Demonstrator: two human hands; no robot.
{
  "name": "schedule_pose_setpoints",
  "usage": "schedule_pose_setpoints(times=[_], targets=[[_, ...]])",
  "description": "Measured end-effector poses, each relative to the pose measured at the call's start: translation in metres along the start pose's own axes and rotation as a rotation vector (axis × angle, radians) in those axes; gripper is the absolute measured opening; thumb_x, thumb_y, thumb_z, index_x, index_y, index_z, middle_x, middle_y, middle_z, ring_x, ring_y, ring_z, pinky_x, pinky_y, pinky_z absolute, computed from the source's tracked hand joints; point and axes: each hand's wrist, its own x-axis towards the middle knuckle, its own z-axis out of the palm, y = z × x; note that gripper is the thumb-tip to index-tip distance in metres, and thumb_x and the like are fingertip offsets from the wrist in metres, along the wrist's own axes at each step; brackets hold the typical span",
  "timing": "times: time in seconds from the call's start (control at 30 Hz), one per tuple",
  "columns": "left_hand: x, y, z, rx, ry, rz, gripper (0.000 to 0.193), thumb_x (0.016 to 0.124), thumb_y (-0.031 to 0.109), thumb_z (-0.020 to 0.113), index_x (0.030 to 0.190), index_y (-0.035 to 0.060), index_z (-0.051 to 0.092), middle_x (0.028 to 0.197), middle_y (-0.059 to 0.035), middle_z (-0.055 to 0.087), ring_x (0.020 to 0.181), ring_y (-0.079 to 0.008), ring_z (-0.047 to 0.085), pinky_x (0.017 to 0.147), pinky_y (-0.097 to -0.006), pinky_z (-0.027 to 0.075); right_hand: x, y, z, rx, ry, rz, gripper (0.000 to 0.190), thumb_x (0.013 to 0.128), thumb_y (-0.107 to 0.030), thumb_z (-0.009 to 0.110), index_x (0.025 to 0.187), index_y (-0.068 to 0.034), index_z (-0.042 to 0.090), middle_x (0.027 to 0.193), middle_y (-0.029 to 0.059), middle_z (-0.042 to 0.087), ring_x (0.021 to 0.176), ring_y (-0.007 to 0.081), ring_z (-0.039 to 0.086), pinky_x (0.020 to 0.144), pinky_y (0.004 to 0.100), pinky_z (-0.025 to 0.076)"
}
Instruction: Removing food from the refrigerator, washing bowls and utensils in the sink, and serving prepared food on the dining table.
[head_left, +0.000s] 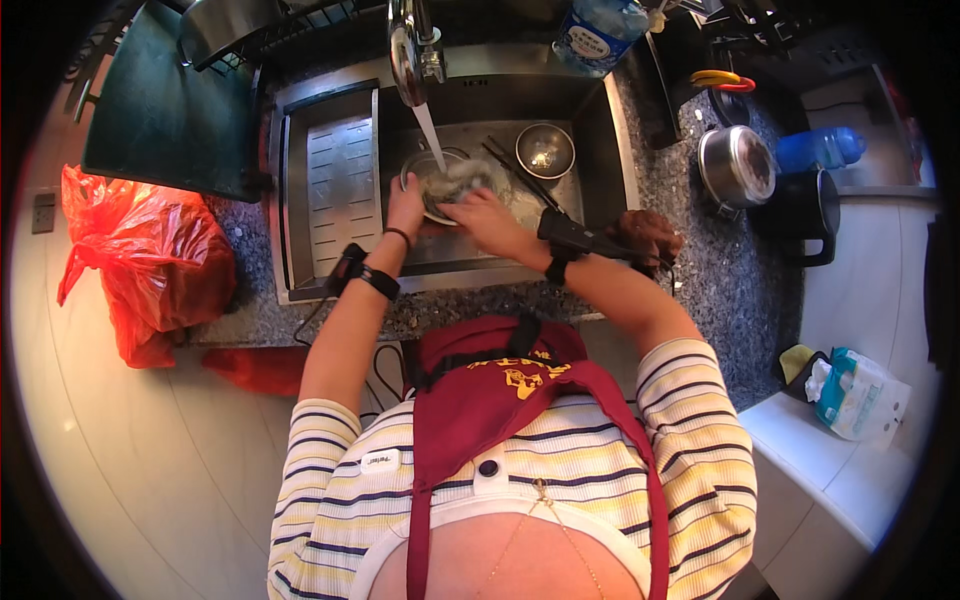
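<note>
Inside the stainless steel sink, my left hand grips the left rim of a round metal bowl. My right hand is at the bowl's right side, its fingers pressed on a wet greyish wad, blurred, perhaps a cloth or scrubber. Water runs from the chrome tap into the bowl. To the right lie dark chopsticks, slanting across the sink floor. Beyond them sits a small metal bowl, apart from both hands.
A slotted steel drainer fills the sink's left side. Left of it stand a dark green board and a red plastic bag. On the right counter are a reddish-brown bundle, a lidded steel pot and a black jug.
</note>
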Motion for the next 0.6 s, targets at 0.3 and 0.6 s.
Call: schedule_pose_setpoints(times=[0.3,0.6], targets=[[-0.008,-0.002,-0.001,0.231,0.000,0.340,0.050,0.076,0.018,0.040,0.123,0.0030,0.037,0.109,-0.0203,0.053,0.100,-0.0292,0.052,0.087,-0.0326,0.038,-0.014,-0.003,-0.001,-0.040,-0.331,-0.016,0.049,0.072,-0.015,0.058,0.120,-0.013,0.046,0.117,0.0051,0.051,0.115,0.0210,0.040,0.096,0.0398,0.028],[-0.010,0.036,-0.008,0.320,-0.206,-0.070,0.054,0.073,0.020,0.045,0.125,0.0086,0.038,0.101,-0.0130,0.054,0.088,-0.0212,0.056,0.066,-0.0424,0.048,-0.001,0.039,-0.019,-0.558,-0.232,-0.411,0.047,0.074,-0.010,0.049,0.121,-0.015,0.045,0.127,0.0030,0.041,0.123,0.0243,0.030,0.102,0.0388,0.022]])
